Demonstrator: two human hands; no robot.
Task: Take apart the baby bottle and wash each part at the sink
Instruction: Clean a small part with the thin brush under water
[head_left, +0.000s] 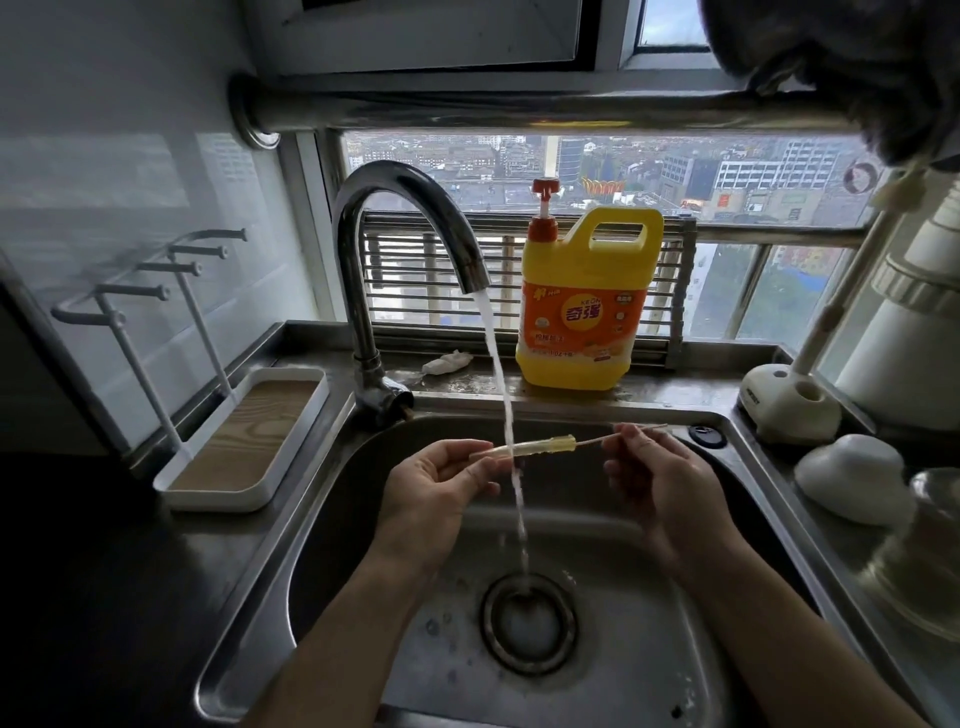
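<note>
Yellowish bottle straw (524, 448) held level in the running water (498, 364), above the sink (358, 467).
At the straw's 8 o'clock the left hand (441, 483) pinches its left end; at 3 o'clock the right hand (654, 467) pinches a thin wire (597, 440) entering its right end. The drain (527, 623) lies at 6 o'clock and a detergent jug (587, 301) stands at 1 o'clock.

Both forearms bare, running up from the bottom edge and angled inward, hands level with each other and apart. left hand (441, 486): thumb and fingers pinch one end of the straw (545, 446). right hand (657, 483): fingertips pinch the thin rod (592, 441) at the straw's other end
</note>
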